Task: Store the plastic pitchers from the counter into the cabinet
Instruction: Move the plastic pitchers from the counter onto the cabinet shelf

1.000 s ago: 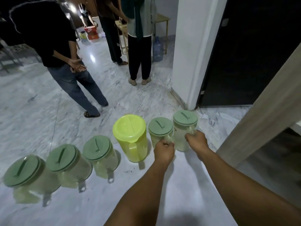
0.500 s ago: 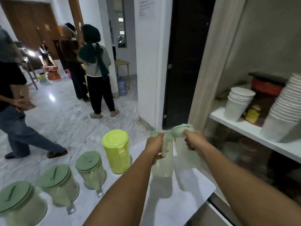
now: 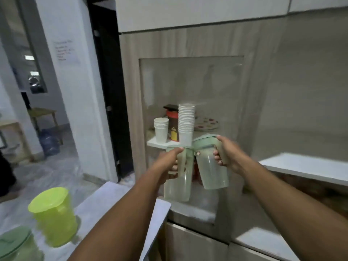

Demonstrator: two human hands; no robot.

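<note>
My left hand (image 3: 169, 166) grips the handle of a clear green-lidded pitcher (image 3: 178, 185), held in the air. Beside it, my right hand (image 3: 226, 155) holds a second clear green-lidded pitcher (image 3: 212, 166), tilted slightly. Both hang in front of the wood-grain cabinet (image 3: 188, 44) with a glass-fronted section, just below its white shelf (image 3: 152, 143). A yellow-green pitcher (image 3: 54, 215) stands on the white counter (image 3: 158, 210) at lower left. Another green-lidded pitcher (image 3: 15, 243) shows at the bottom left corner.
On the cabinet shelf stand two stacks of white paper cups (image 3: 185, 123), a dark jar with a red lid (image 3: 172, 125) and a patterned plate (image 3: 207, 124). A white shelf edge (image 3: 305, 166) juts out at right. A dark doorway (image 3: 105, 91) lies left of the cabinet.
Both hands lifted their pitchers off the counter and carried them right toward the cabinet. The view swung from the floor and people to the cabinet front.
</note>
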